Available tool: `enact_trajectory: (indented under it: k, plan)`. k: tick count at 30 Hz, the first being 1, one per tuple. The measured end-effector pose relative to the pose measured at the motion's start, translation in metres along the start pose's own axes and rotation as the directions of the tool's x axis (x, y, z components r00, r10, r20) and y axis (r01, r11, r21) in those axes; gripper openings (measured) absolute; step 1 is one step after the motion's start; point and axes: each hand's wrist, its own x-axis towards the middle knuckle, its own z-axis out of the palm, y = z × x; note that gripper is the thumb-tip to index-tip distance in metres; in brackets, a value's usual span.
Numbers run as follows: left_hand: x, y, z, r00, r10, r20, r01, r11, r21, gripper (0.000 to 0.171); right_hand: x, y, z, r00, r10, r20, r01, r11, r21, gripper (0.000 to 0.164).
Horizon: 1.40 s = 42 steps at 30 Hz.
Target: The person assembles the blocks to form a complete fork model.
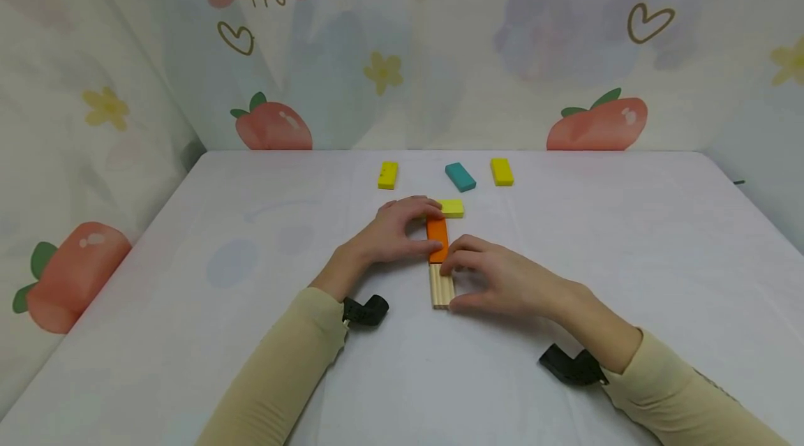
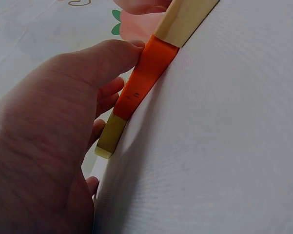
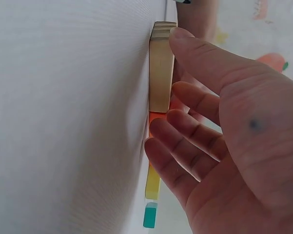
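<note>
An orange block point(image 1: 437, 240) lies end to end with a stack of narrow plain-wood blocks point(image 1: 440, 289), and a yellow block point(image 1: 452, 209) sits crosswise at its far end. My left hand point(image 1: 402, 228) holds the orange block from the left, thumb on its edge close to the wood. Its other fingers reach the far end, partly hidden behind the block in the left wrist view. From the right, my right hand point(image 1: 502, 278) grips the plain-wood blocks, with thumb at the near end and index finger farther along. Its remaining fingers point(image 3: 173, 146) hang loosely beside the orange block.
Beyond the row, a yellow block point(image 1: 388, 175), a teal block point(image 1: 460, 177) and another yellow block point(image 1: 502, 172) lie apart on the white tabletop point(image 1: 628, 257). A printed curtain point(image 1: 440, 48) rises behind the far table edge. Black camera mounts point(image 1: 366, 310) sit at both wrists.
</note>
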Motion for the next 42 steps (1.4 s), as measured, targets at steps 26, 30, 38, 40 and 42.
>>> enact_trajectory:
  k: [26,30,38,40,42]
  plan:
    - [0.0009,0.0014,0.0002,1.0,-0.017,0.009,0.017,1.0,-0.008,0.045,0.0007,-0.0006,0.0023,1.0,-0.005,-0.03,0.003,0.999,-0.036,0.034]
    - [0.0014,0.0013,0.0006,1.0,-0.021,0.012,0.021,1.0,-0.007,0.045,0.0007,-0.0011,0.0023,0.999,-0.006,-0.035,0.005,0.999,-0.046,0.034]
    - [0.0012,0.0007,0.0,1.0,-0.022,0.012,0.022,1.0,-0.01,0.045,0.0006,-0.0026,0.0025,0.999,0.006,-0.038,-0.007,0.999,-0.048,0.033]
    - [0.0011,0.0005,-0.0004,1.0,-0.017,0.011,0.017,1.0,-0.008,0.045,0.0005,-0.0033,0.0026,0.999,0.008,-0.037,-0.01,0.999,-0.05,0.036]
    - [0.001,0.0004,-0.0006,1.0,-0.015,0.009,0.015,1.0,-0.006,0.045,0.0005,-0.0035,0.0026,0.999,0.004,-0.034,-0.006,0.998,-0.059,0.04]
